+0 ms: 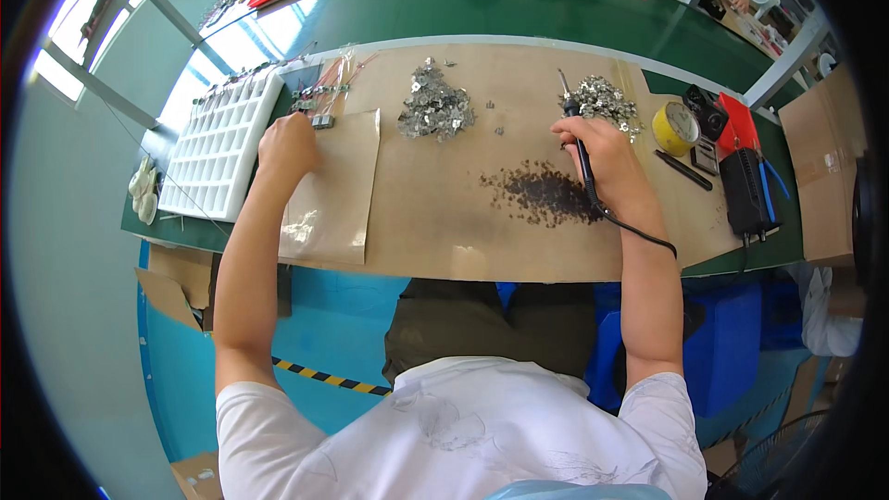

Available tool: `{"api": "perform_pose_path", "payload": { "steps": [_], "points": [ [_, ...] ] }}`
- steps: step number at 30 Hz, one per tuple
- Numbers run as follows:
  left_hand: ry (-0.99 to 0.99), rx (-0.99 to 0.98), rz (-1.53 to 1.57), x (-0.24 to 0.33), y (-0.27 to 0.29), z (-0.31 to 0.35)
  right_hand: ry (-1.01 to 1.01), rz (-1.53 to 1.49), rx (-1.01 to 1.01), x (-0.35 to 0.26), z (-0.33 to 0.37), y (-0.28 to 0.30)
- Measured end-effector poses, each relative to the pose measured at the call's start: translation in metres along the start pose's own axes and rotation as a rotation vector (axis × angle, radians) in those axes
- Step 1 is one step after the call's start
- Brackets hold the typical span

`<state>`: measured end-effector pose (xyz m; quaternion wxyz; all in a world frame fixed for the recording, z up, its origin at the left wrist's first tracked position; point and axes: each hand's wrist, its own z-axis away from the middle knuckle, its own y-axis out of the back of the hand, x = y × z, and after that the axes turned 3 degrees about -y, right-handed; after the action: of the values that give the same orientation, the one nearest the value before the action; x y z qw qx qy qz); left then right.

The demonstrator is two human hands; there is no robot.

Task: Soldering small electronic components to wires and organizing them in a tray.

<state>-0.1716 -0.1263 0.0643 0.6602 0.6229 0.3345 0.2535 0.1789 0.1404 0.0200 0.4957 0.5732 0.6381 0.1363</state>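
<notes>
White short-sleeved shirt (491, 417) sits closest to my view; past it, on the brown-covered green worktop (426, 208), I see scattered dark-brown bits (546, 194), then the right hand (604, 148) wrapped around a black-handled soldering iron (585, 167), long axis pointing away, tip slightly left. Well leftward, red-wired grey blocks (322, 121) lie just beside the nearer left hand (289, 146), fingers curled; any grip I cannot tell.

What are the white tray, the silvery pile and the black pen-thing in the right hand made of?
White tray: probably plastic, smooth and fairly matte, judging by its even, moulded-looking compartments.
Silvery pile: likely small metal pieces, because they glint.
Black pen-thing: smooth dark handle, perhaps plastic; the slim tip looks greyish, so maybe metal.
</notes>
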Motion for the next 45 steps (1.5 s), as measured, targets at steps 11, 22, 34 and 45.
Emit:
{"api": "perform_pose_path", "payload": {
  "steps": [11, 22, 34, 45],
  "points": [
    [0.150, 0.263, 0.403, -0.030, -0.013, 0.009, -0.021, -0.068, 0.035, 0.002, 0.002, -0.004],
    [-0.972, 0.302, 0.772, 0.059, -0.020, 0.081, -0.018, -0.093, 0.001, 0.006, 0.000, 0.000],
    [-1.074, 0.057, 0.797, 0.106, 0.021, 0.072, 0.052, -0.173, -0.108, -0.008, 0.003, -0.001],
    [-0.635, -0.133, 1.333, 0.200, 0.001, 0.009, 0.043, -0.148, -0.136, -0.014, 0.003, 0.002]
  ]
}}
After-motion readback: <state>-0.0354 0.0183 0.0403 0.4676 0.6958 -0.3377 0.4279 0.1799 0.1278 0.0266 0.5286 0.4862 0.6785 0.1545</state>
